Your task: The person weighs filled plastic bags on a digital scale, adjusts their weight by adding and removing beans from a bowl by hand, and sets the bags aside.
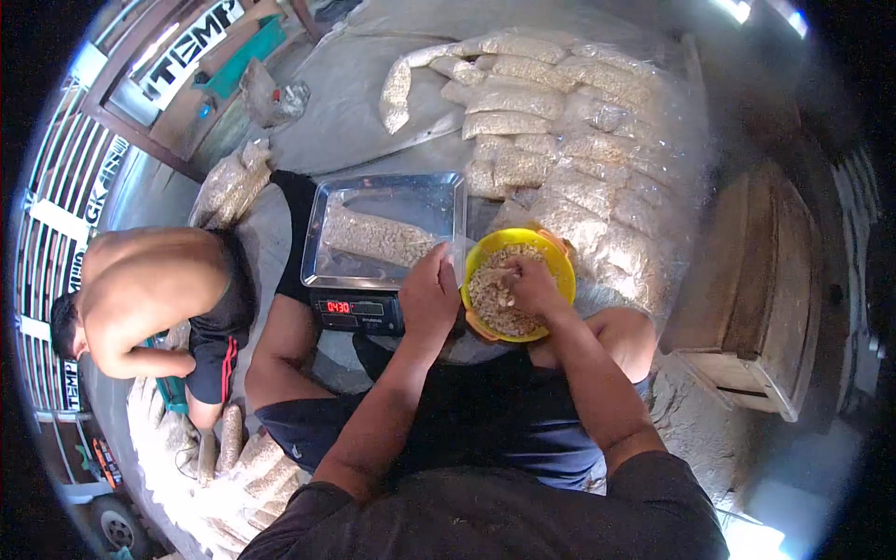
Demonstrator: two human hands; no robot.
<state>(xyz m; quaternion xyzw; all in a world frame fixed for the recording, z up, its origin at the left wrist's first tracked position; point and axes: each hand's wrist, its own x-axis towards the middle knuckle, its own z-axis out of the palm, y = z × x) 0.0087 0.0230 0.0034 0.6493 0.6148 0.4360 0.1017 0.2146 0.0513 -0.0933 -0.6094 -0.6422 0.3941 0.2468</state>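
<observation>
A clear plastic bag of pale beans point(373, 233) lies in the metal tray point(313, 252) of a digital scale point(359, 311), whose red display reads 0.430. At the bag's right end, my left hand point(431, 294) has its fingers closed on the thin plastic of its mouth. A yellow bowl point(566, 280) stands just right of the scale, partly filled with loose pale beans point(490, 299). My right hand point(537, 287) reaches into this bowl, fingers curled in the beans; its fingertips are partly hidden among them.
Many filled bags point(588, 140) lie in rows beyond the bowl. On the right stands a wooden box point(747, 299). Another person point(154, 289) bends forward on the left, near more filled bags point(252, 476). A lettered sign point(191, 56) is at upper left.
</observation>
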